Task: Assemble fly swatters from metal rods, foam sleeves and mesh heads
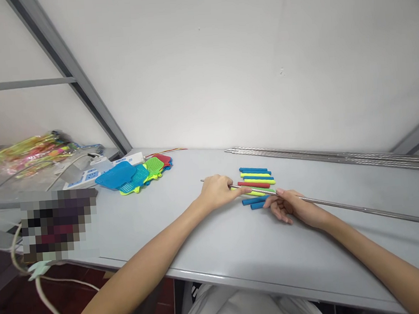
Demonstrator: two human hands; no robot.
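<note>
A long thin metal rod (342, 205) runs across in front of me, held at a slight slant above the table. My left hand (217, 191) is closed around its left end, and a short tip pokes out past the fist. Farther right, my right hand (288, 206) pinches the rod between thumb and finger, with its other fingers loosely curled below. Behind and beneath the rod lie several short coloured tubes, among them a red tube (254, 185) and a blue tube (252, 169). The hands partly cover the nearest tubes.
Several metal rods (331, 158) lie along the wall at the back right. Fly swatter heads (132, 176) are piled at the left by a white power strip (89, 177). Bagged colourful items (26, 153) sit farther left. The grey table's front edge (239, 281) is close to my body.
</note>
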